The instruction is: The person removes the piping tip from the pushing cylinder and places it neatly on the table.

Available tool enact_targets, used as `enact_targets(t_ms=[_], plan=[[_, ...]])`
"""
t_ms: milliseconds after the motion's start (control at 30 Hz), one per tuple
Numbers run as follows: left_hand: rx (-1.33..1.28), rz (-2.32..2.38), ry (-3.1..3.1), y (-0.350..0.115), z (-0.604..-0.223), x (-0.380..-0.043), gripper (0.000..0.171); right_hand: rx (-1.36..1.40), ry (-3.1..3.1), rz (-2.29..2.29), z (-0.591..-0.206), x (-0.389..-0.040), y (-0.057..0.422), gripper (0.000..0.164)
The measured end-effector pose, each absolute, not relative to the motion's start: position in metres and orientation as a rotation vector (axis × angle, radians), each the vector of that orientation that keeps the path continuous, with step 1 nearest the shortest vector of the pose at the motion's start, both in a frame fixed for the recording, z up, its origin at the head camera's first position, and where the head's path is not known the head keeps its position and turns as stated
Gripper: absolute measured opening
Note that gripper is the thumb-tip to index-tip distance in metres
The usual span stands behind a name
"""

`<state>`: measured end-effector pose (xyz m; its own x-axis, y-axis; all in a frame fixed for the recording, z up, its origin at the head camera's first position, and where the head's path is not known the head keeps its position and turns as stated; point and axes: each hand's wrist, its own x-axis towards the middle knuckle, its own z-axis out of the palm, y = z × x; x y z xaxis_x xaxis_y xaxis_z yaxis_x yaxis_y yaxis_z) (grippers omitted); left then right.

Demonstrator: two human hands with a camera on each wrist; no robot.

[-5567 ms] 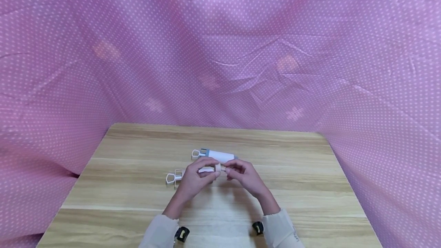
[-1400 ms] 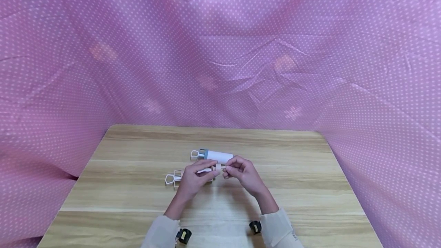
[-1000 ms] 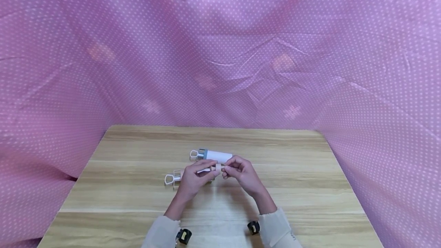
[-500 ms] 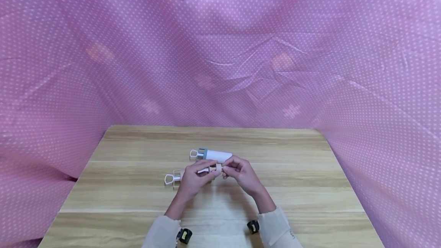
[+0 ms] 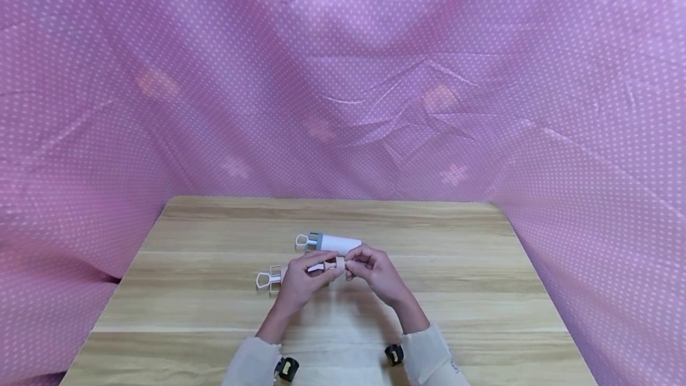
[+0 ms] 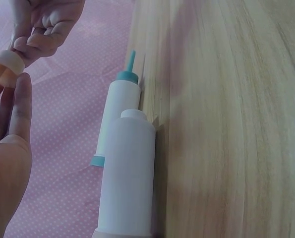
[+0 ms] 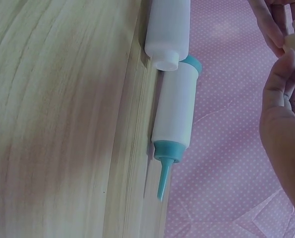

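Observation:
In the head view my left hand (image 5: 301, 277) holds a small beige cap (image 5: 340, 262) between thumb and fingers, above the table. My right hand (image 5: 377, 274) meets it from the right, thumb and forefinger pinching a thin beige nozzle at the cap, mostly hidden by the fingertips. A wider beige part (image 5: 329, 265) shows on the cap's left side. Beneath the left hand lies a white syringe with a beige end, its plunger handle (image 5: 264, 280) sticking out left. Its bare white barrel (image 6: 128, 173), with a short open neck, shows in the left wrist view.
Behind the hands lies a second white syringe (image 5: 340, 245) with teal ends; its tapered teal nozzle (image 7: 163, 181) shows in the right wrist view. Both rest on a wooden table (image 5: 455, 243). A pink dotted cloth (image 5: 343, 76) hangs around the far and side edges.
Both hands stay nearly in place. The nozzle's pale stub right of the cap has shortened, while a beige part has come into view left of the cap. The syringes lie still.

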<state>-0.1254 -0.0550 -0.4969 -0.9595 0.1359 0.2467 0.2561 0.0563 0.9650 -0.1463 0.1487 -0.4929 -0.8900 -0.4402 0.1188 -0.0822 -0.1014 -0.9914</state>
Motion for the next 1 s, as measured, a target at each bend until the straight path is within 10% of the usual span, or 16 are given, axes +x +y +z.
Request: enact_targets(t_ms=[1000], plan=[[-0.436, -2.009, -2.171, -0.0518, -0.5015, -0.1211, 0.036, -0.511, 1.872, -2.125, -0.497, -0.1424, 0.1426, 0.03]])
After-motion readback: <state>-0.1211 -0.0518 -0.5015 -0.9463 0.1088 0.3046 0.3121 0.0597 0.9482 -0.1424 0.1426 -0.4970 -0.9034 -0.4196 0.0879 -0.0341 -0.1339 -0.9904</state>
